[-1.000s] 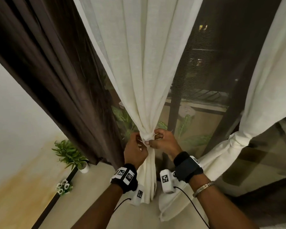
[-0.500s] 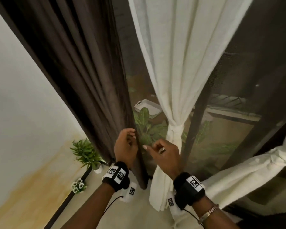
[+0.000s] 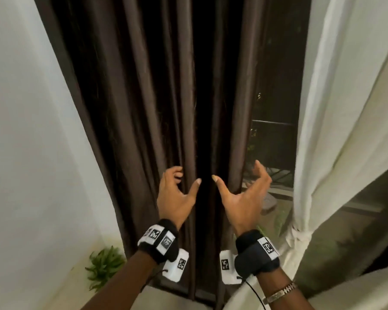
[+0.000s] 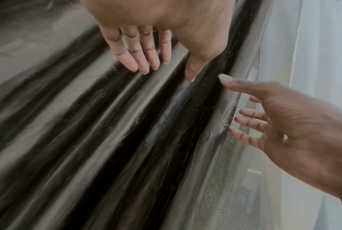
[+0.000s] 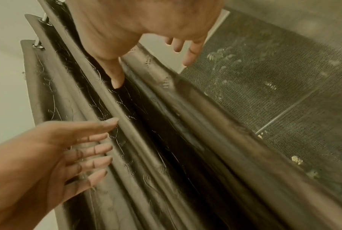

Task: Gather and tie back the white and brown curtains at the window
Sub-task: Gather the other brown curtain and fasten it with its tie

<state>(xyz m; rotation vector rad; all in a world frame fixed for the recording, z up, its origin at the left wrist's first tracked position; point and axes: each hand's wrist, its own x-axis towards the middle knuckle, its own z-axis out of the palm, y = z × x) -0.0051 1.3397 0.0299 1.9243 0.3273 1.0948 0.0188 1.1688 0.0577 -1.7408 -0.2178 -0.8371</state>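
Reaching w/ both hands, left hand (image 3: 177, 195) & right hand (image 3: 244, 195) spread, fingers relaxed, gripping nothing, flanking brown curtain (image 3: 166, 97) folds, white curtain (image 3: 345, 108) at 3 o'clock, tie partly cut off.

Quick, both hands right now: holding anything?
Left hand: open, fingers at the brown curtain folds, gripping nothing.
Right hand: open, spread at its edge, gripping nothing.

Brown curtain (image 3: 166, 108) frame centre; white curtain (image 3: 336, 108) right; left hand (image 3: 177, 193), right hand (image 3: 242, 198) before brown curtain, lower centre; plant (image 3: 103, 267) lower left.
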